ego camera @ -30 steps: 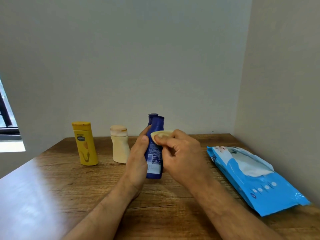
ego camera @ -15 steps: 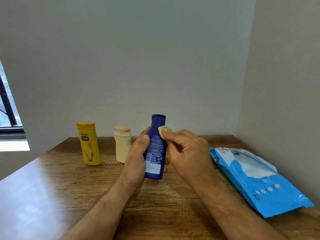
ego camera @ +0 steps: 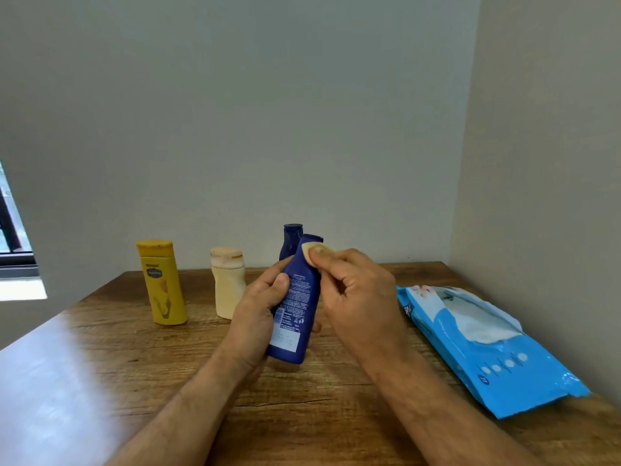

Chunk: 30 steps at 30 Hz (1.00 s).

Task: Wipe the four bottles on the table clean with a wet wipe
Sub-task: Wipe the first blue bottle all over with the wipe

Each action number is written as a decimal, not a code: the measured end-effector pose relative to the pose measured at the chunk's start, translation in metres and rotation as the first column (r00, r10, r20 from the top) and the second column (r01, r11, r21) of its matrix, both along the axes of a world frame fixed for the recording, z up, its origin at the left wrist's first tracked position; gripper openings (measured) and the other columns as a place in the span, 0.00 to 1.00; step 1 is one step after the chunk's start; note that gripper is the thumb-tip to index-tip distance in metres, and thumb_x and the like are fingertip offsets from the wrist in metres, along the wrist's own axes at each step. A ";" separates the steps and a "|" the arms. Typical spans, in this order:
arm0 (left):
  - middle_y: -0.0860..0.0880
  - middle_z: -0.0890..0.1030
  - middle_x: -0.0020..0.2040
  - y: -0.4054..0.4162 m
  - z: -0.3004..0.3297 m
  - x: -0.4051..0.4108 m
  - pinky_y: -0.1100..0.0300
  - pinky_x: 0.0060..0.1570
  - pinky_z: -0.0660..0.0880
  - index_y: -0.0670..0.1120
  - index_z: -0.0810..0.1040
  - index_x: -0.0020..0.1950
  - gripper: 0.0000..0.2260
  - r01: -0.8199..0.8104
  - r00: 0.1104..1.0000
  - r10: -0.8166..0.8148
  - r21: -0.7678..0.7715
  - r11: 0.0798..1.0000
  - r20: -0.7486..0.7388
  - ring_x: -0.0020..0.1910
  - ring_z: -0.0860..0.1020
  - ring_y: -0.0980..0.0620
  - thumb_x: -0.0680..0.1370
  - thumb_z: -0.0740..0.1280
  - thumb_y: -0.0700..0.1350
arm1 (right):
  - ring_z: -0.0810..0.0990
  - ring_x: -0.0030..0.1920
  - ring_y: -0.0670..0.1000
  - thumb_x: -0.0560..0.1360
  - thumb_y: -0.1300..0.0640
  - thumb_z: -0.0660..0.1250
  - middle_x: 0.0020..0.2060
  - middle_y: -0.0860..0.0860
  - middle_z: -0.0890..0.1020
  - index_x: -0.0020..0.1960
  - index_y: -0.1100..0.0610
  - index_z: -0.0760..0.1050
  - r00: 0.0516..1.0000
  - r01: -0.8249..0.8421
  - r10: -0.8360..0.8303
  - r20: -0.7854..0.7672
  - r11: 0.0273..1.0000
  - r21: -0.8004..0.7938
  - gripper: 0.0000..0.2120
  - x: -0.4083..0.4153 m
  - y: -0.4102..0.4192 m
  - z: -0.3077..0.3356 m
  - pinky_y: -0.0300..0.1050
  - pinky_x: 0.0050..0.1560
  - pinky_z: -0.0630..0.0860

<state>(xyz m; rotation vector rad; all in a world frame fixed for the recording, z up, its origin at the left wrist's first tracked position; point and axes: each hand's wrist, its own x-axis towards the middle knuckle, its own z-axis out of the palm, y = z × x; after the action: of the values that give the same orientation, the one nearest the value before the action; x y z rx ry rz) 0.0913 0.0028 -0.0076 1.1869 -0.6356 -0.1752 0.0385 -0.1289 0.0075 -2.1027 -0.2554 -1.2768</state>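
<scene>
My left hand (ego camera: 257, 311) grips a dark blue bottle (ego camera: 297, 304) above the table, tilted slightly to the right, its label side facing me. My right hand (ego camera: 356, 294) pinches a small folded, yellowish wet wipe (ego camera: 316, 253) and presses it against the bottle's upper part near the cap. A second dark blue bottle (ego camera: 291, 238) stands behind it, mostly hidden. To the left stand a cream bottle (ego camera: 228, 284) and a yellow bottle (ego camera: 163, 282), both upright on the wooden table (ego camera: 134, 358).
A blue pack of wet wipes (ego camera: 484, 344) lies on the table at the right, its flap open, close to the right wall. A window edge shows at the far left. Walls close the table's back and right sides.
The held blue bottle has tilted a little and shifted, so the second blue bottle shows behind it again. My right hand moved the wipe up toward the cap. The view shifted slightly.
</scene>
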 end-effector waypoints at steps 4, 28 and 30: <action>0.44 0.86 0.48 0.002 -0.001 -0.004 0.55 0.33 0.80 0.49 0.75 0.66 0.15 -0.070 0.997 0.069 0.014 0.997 0.025 0.39 0.84 0.47 0.83 0.56 0.46 | 0.78 0.48 0.43 0.76 0.61 0.69 0.47 0.45 0.82 0.58 0.52 0.83 1.000 0.018 -0.021 -0.019 0.990 -0.141 0.12 -0.001 0.003 -0.001 0.35 0.53 0.77; 0.55 0.75 0.61 -0.008 -0.002 -0.021 0.54 0.39 0.79 0.61 0.59 0.75 0.35 -0.850 0.410 0.422 0.172 0.498 0.808 0.47 0.80 0.52 0.75 0.72 0.43 | 0.80 0.48 0.44 0.79 0.59 0.67 0.49 0.49 0.80 0.64 0.55 0.78 0.984 0.059 -0.052 0.170 0.998 -0.034 0.14 -0.007 0.019 0.006 0.32 0.51 0.78; 0.57 0.75 0.62 -0.010 -0.002 -0.020 0.56 0.45 0.79 0.61 0.60 0.75 0.35 -0.839 0.439 0.427 0.190 0.511 0.791 0.50 0.79 0.54 0.74 0.73 0.44 | 0.80 0.50 0.43 0.78 0.60 0.67 0.49 0.48 0.81 0.62 0.53 0.79 0.991 0.031 -0.042 0.124 0.996 0.088 0.13 -0.007 0.016 0.005 0.32 0.52 0.78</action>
<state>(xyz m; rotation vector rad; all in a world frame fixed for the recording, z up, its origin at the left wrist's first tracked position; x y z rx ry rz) 0.0709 -0.0067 -0.0096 2.0635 -0.6717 0.8926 0.0320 -0.1131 0.0127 -1.9653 -0.2136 -1.4191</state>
